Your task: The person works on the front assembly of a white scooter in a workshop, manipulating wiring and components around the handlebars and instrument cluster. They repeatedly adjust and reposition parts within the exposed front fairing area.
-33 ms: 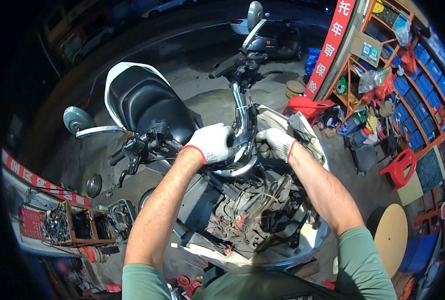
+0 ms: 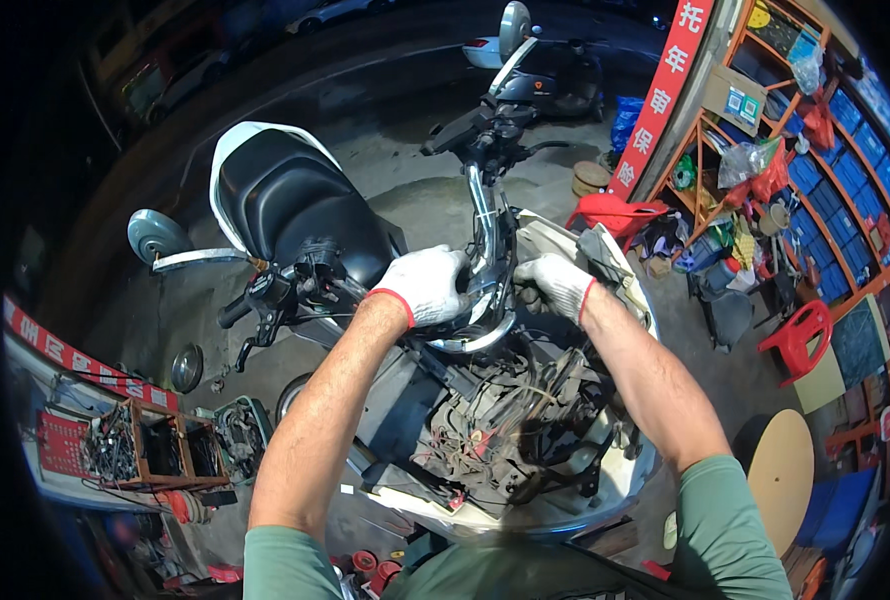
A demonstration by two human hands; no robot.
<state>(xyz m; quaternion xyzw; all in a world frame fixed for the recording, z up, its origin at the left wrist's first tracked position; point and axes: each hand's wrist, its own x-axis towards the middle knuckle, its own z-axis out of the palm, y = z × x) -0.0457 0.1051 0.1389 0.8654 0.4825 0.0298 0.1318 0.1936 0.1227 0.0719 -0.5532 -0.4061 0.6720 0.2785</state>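
A scooter's chrome handlebar (image 2: 485, 220) crosses the middle of the view, its front panels off. My left hand (image 2: 422, 287), in a white knit glove with a red cuff, is closed against the left side of the bar near its lower bend. Its fingertips are hidden behind the hand. To the right of the bar, my right hand (image 2: 557, 285), gloved alike, has its fingers curled together beside dark cables; whatever is between them is too small or hidden to name. Below both hands, a tangle of wires (image 2: 480, 430) fills the opened front body (image 2: 555, 525).
The black seat (image 2: 300, 215) lies beyond my left hand, with a mirror (image 2: 157, 236) farther left. Red plastic chairs (image 2: 803, 340) and orange shelving (image 2: 845, 270) stand at right. A wooden parts box (image 2: 170, 448) is at lower left. Another scooter (image 2: 555, 85) is parked at the back.
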